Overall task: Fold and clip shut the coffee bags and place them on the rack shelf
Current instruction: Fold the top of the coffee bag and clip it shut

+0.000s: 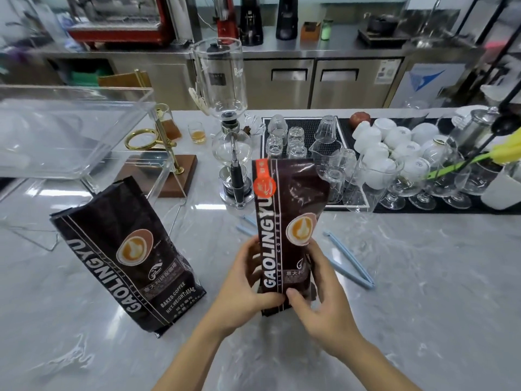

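While both hands gripped its lower half, the left hand and right hand held a coffee bag upright at centre; a second bag stood at nine o'clock, a blue clip lying at three o'clock.

1. A pale marbled desk fills the foreground, glossy with soft overhead reflections.
2. At twelve o'clock, across an aisle, a stainless steel back counter runs the room's width, with cabinet doors below.
3. At eleven o'clock on it stands a red espresso machine.
4. At one o'clock stand two dark grinders.
5. At two o'clock, a sink tap, blurred.
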